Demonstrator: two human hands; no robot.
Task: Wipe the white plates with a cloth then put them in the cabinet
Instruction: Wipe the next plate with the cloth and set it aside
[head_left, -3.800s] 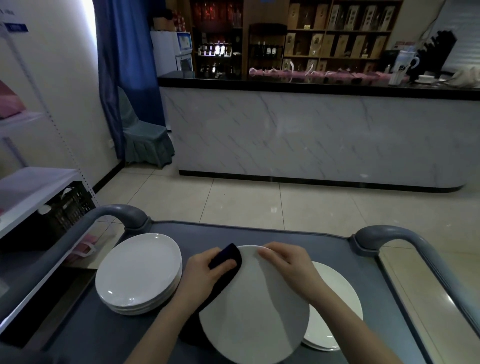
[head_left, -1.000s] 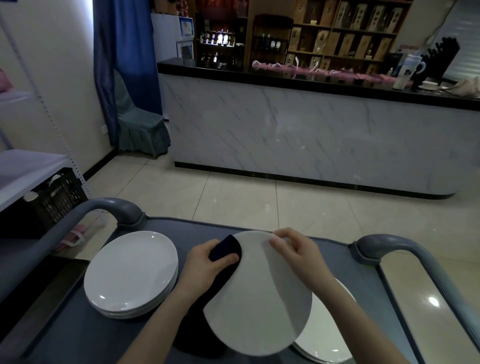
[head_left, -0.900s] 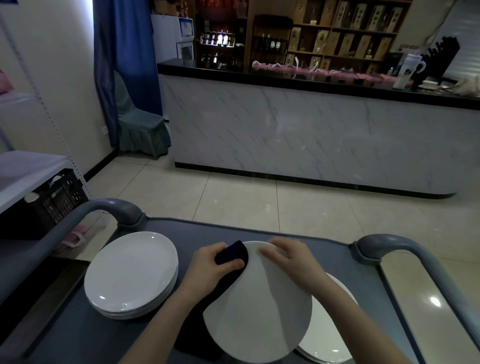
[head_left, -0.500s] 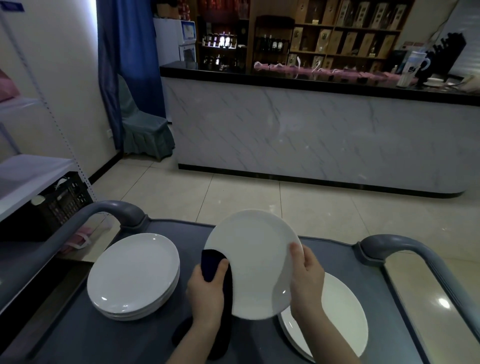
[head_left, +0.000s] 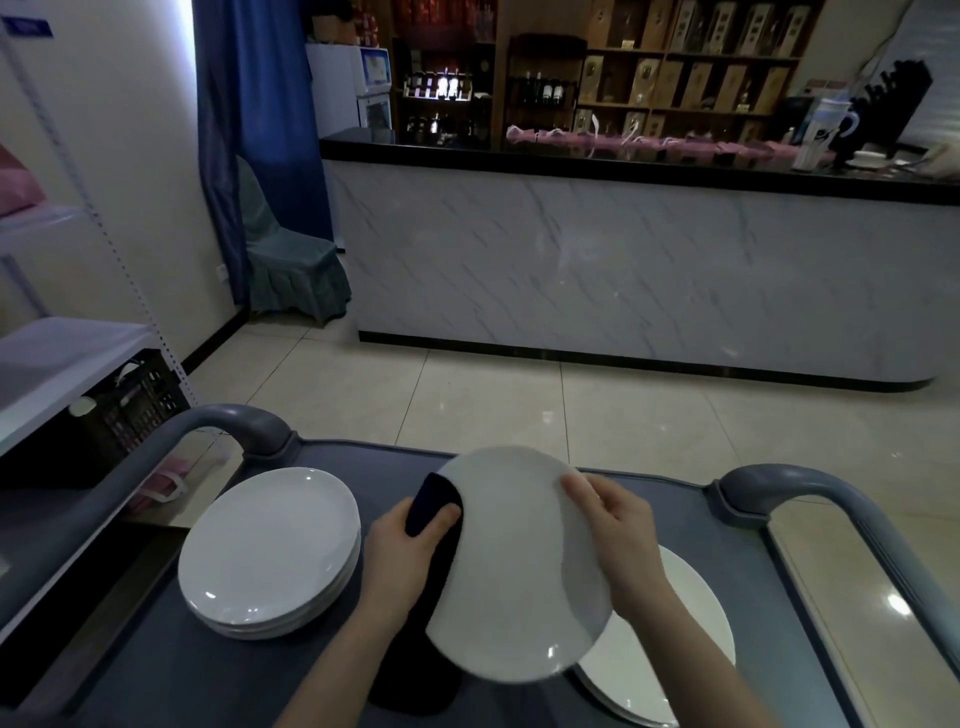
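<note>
Head view: a white plate (head_left: 519, 571) is held tilted above the grey cart (head_left: 156, 670), between both hands. Its left rim is pinched by the left hand (head_left: 408, 553) through a dark cloth (head_left: 432, 500), which is folded over the rim under the thumb and hangs down to the cart top. The plate's right rim is gripped by the right hand (head_left: 621, 540), with the fingers curled over the far edge and the thumb laid on the near face. A stack of white plates (head_left: 270, 545) is seen to the left on the cart. To the right, partly hidden by the held plate, more plates (head_left: 680, 629) are stacked flat. Beyond the cart, across a tiled floor, a marble-fronted counter (head_left: 623, 270) is seen. A covered chair (head_left: 283, 260) stands by a blue curtain (head_left: 249, 130) at far left.
</note>
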